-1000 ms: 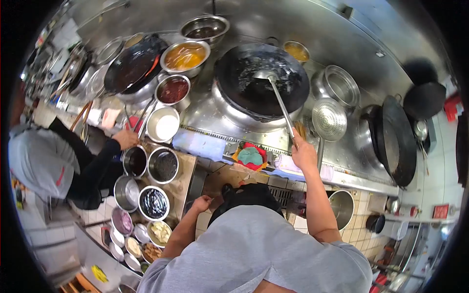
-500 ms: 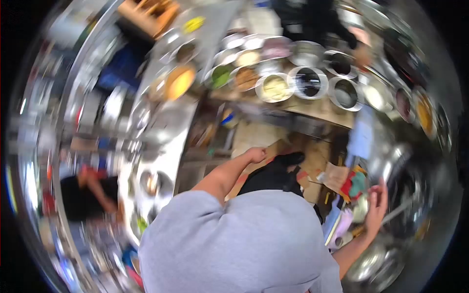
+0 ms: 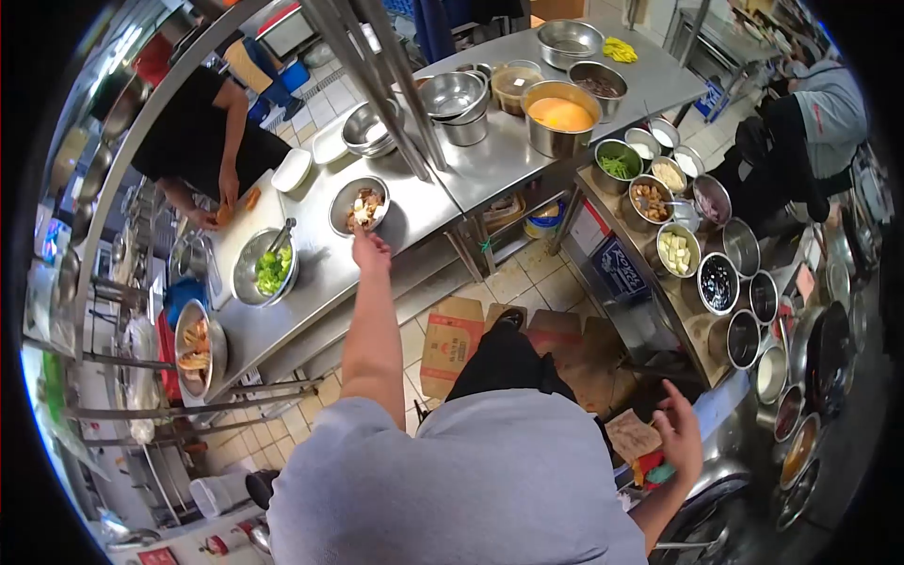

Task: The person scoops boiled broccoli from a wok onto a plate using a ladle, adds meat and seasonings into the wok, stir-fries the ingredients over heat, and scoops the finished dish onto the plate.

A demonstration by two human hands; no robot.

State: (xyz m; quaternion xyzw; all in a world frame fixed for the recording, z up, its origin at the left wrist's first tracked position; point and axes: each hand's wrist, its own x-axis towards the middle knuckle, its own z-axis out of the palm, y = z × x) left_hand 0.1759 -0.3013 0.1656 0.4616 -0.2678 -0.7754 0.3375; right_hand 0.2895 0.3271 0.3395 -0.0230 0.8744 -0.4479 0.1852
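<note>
My left hand (image 3: pixel 371 249) reaches forward to the steel counter, with its fingers closed at the near rim of a metal bowl (image 3: pixel 379 194). Inside that bowl lie reddish-brown chunks and some white pieces. Another metal bowl (image 3: pixel 247 281), holding green broccoli and a utensil, stands to the left of it. Low on the right, my right hand (image 3: pixel 680 435) hangs with its fingers apart and holds nothing. Below it are a brown piece of cloth or card (image 3: pixel 633 436) and some red and green material.
A co-worker's hands (image 3: pixel 224 202) handle orange food on a cutting board (image 3: pixel 259 223). Metal posts (image 3: pixel 391 89) rise from the steel counter (image 3: pixel 414 202). A pot of orange liquid (image 3: pixel 562 117) and several ingredient pots stand ahead. Another person (image 3: pixel 829 118) is at far right. Flattened cardboard (image 3: pixel 452 344) covers floor tiles.
The view has turned left and sharpened. My left arm has stretched forward from near my body to the bowl of brown chunks. My right hand stays low at my side.
</note>
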